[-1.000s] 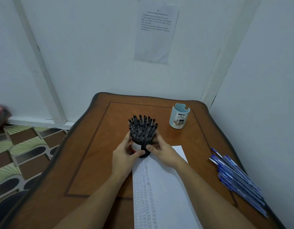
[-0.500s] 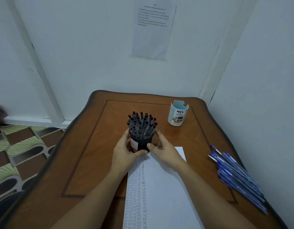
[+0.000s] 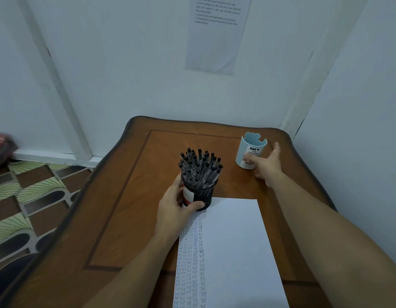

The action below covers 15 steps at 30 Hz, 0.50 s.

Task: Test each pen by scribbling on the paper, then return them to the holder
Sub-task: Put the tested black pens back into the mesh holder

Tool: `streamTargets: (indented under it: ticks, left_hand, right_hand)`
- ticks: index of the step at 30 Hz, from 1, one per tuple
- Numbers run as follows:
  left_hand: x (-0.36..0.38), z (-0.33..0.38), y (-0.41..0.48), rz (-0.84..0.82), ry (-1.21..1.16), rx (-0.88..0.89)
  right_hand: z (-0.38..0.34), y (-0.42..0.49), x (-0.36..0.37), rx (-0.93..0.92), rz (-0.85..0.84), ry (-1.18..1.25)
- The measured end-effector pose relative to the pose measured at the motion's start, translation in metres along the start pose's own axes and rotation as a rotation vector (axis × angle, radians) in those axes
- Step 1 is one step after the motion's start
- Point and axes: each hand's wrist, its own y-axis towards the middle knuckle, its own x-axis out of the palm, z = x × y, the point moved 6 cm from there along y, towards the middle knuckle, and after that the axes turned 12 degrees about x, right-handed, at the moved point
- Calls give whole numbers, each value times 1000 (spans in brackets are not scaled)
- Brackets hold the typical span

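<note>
The left grip (image 3: 173,207) curls round the black holder (image 3: 198,194), thumb in front, steadying it at the eleven o'clock corner of the paper (image 3: 235,241) so its crowded black pens (image 3: 200,165) do not tip. The right grip (image 3: 267,166), fingers spread and holding nothing, flanks the pale blue holder (image 3: 250,152) at two o'clock on the tabletop (image 3: 130,207), probably to draw it closer for tested pens.
</note>
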Motion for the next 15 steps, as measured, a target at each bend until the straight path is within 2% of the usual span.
streamTargets:
  ticks: [8,15]
  left_hand:
    - [1,-2,0,-4,-10,9]
    - [1,4,-1,-13,26,8]
  right_hand:
    - [-9,-12,8,-68,-54,22]
    - [29,-96,-22,-239,-198,7]
